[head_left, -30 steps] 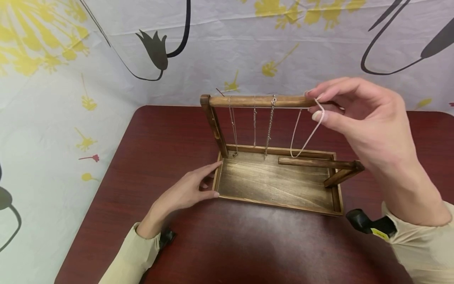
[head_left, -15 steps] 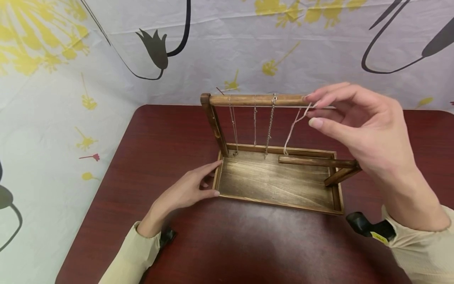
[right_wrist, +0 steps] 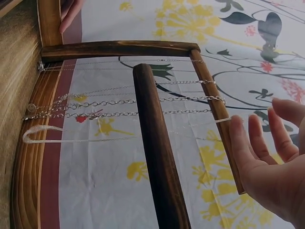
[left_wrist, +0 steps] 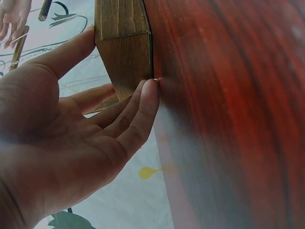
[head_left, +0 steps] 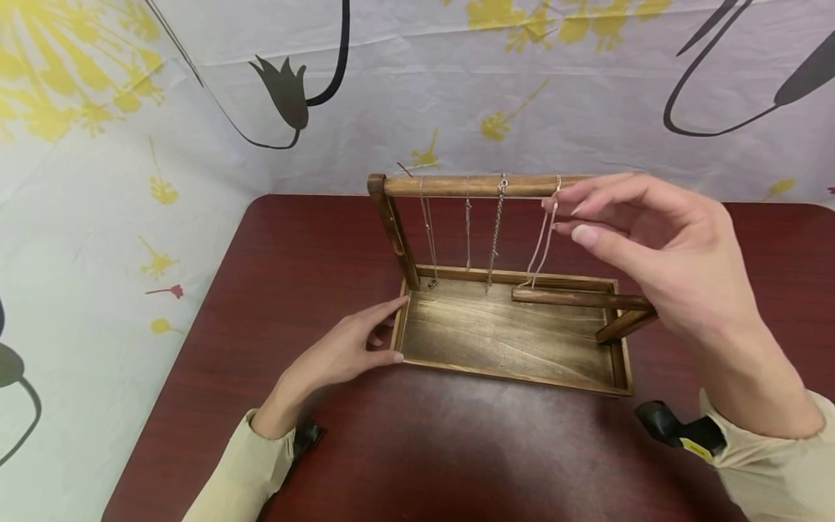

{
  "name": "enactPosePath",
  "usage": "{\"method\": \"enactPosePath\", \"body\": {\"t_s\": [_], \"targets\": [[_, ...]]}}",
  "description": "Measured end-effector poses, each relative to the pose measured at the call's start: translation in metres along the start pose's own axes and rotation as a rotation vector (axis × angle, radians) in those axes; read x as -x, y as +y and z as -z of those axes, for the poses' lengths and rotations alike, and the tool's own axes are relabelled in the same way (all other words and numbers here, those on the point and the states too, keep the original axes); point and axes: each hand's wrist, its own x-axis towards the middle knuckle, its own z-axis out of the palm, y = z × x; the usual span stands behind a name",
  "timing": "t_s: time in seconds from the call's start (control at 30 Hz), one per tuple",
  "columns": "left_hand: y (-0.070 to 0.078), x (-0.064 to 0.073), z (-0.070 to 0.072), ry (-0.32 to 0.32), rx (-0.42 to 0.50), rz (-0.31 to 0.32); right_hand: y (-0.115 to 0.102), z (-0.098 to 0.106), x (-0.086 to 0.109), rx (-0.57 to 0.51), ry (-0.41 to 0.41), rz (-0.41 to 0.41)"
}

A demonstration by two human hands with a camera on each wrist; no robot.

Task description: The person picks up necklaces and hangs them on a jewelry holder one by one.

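Note:
A brown wooden jewelry stand [head_left: 502,330] with a shallow tray base stands on the table. Several thin chain necklaces [head_left: 499,232] hang over its upper bar [head_left: 450,186]. A pale, smooth necklace [head_left: 546,250] hangs furthest right on that bar, its lower loop reaching down behind the shorter front bar [head_left: 574,298]. At its upper part, my right hand [head_left: 672,246] touches it with the fingertips, the thumb held apart from the fingers. My left hand [head_left: 346,344] rests against the tray's left end, thumb at the front corner and fingers, fairly straight, along the side.
The stand sits on a dark red table [head_left: 417,449] with rounded corners. Behind it hangs a white cloth [head_left: 391,87] printed with yellow and grey flowers. The front bar, on a slanted post [head_left: 626,326], juts left below my right hand.
My right hand has moved left and slightly down along the upper bar. The pale necklace, spread wide between the fingers before, now hangs in a narrow loop. My left hand stays put.

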Motion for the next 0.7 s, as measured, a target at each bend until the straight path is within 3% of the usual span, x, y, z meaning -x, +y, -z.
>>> {"method": "enactPosePath", "body": {"t_s": [0.33, 0.7], "targets": [[0.0, 0.0, 0.0, -0.001, 0.002, 0.001, -0.001, 0.003, 0.004, -0.123, -0.063, -0.018], [0.002, 0.0, 0.0, -0.011, -0.004, 0.007, -0.012, 0.003, 0.013, 0.077, -0.025, -0.202]]}}
